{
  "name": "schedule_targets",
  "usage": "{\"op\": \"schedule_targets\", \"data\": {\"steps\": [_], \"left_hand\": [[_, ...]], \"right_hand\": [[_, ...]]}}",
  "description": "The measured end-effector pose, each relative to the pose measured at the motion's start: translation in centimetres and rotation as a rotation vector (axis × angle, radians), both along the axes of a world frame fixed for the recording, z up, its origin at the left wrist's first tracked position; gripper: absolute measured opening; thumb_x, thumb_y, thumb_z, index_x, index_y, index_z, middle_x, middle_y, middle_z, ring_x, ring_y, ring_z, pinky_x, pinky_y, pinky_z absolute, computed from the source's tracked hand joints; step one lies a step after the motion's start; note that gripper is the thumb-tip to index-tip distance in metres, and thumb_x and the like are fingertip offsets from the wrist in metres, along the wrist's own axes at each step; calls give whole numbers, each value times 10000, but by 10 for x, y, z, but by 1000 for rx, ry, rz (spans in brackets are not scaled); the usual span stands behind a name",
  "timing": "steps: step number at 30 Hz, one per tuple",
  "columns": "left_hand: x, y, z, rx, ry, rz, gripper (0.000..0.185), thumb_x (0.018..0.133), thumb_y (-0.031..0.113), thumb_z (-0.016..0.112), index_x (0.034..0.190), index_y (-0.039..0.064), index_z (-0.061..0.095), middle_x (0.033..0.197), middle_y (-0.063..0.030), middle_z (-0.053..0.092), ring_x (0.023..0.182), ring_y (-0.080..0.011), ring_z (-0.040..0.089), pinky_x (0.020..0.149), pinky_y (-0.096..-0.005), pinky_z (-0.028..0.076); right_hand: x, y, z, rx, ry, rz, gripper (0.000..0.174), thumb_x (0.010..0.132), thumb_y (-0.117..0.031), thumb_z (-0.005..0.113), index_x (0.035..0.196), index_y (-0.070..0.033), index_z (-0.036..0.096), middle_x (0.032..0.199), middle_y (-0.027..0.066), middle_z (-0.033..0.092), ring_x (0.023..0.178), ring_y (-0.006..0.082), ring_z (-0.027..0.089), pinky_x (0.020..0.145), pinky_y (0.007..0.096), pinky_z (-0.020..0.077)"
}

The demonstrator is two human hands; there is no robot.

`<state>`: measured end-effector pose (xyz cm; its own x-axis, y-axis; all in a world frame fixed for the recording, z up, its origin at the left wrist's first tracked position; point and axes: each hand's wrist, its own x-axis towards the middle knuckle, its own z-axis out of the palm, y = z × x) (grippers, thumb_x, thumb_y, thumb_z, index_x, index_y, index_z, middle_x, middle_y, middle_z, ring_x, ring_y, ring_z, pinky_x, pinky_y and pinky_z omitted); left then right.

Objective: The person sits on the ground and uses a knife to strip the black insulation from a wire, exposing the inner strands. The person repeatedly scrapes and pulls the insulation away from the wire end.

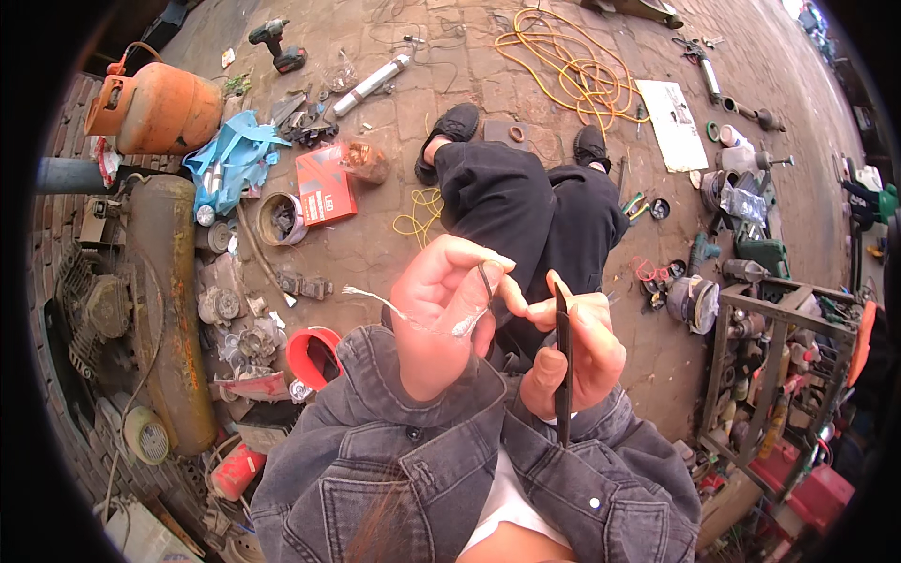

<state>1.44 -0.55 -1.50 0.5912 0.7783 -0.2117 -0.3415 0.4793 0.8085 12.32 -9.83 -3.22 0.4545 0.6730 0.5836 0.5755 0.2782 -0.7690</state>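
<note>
My left hand pinches a thin dark cord between thumb and forefinger. A pale, frayed strand end sticks out on the far left side of that hand. Shiny whitish material lies at the base of my left thumb; I cannot tell whether it belongs to the strand. My right hand grips a narrow, flat black blade-like strip, held nearly upright in the view. Its fingertips are close to those of my left hand. Both hands are above my lap, in front of the denim jacket.
On the brick floor lie a cordless drill, a red LED box, pliers and a coiled yellow cable. An orange gas cylinder stands left. A metal-frame rack holding tools is at right. A red bucket sits near my left elbow.
</note>
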Motion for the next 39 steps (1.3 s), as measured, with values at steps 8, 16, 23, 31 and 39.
{"op": "schedule_targets", "data": {"steps": [8, 16, 23, 31, 39], "left_hand": [[6, -1, -11, 468, 136, 167, 94, 939, 1, 629, 1024, -32, 650, 894, -70, 611, 738, -109, 577, 654, -229, 455], [6, 2, -9, 950, 312, 264, 296, 820, -113, 683, 1094, -1, 686, 989, -116, 626, 801, -191, 669, 673, -293, 558], [-7, 6, -1, 1244, 384, 174, 416, 745, -109, 728, 1141, 7, 683, 980, -113, 636, 755, -228, 700, 636, -311, 583], [-14, 7, 4, 905, 111, 14, 335, 836, -71, 693, 1163, -2, 668, 1011, -161, 678, 751, -219, 684, 634, -294, 559], [-11, 6, 8, 516, -92, -195, 167, 975, 97, 630, 994, -54, 698, 829, -152, 710, 552, -146, 631, 496, -251, 502]], "right_hand": [[-1, 10, 6, -193, 113, 72, 282, 756, -30, 774, 1018, -39, 671, 949, 109, 708, 842, 257, 635, 876, 375, 505], [3, 3, 7, -175, -6, -8, 392, 631, -2, 810, 982, -100, 668, 944, 100, 685, 738, 277, 606, 664, 369, 486], [8, -7, 9, -169, -160, 4, 428, 642, -53, 828, 1036, -124, 677, 1096, 112, 669, 782, 242, 607, 720, 378, 481], [7, 6, 2, -85, 141, 189, 375, 706, 45, 723, 1042, -109, 664, 915, 92, 647, 812, 251, 567, 914, 437, 518], [13, 10, -6, -103, 84, 227, 329, 916, -393, 698, 921, -86, 580, 847, 62, 626, 885, 206, 526, 1112, 555, 319]]}}
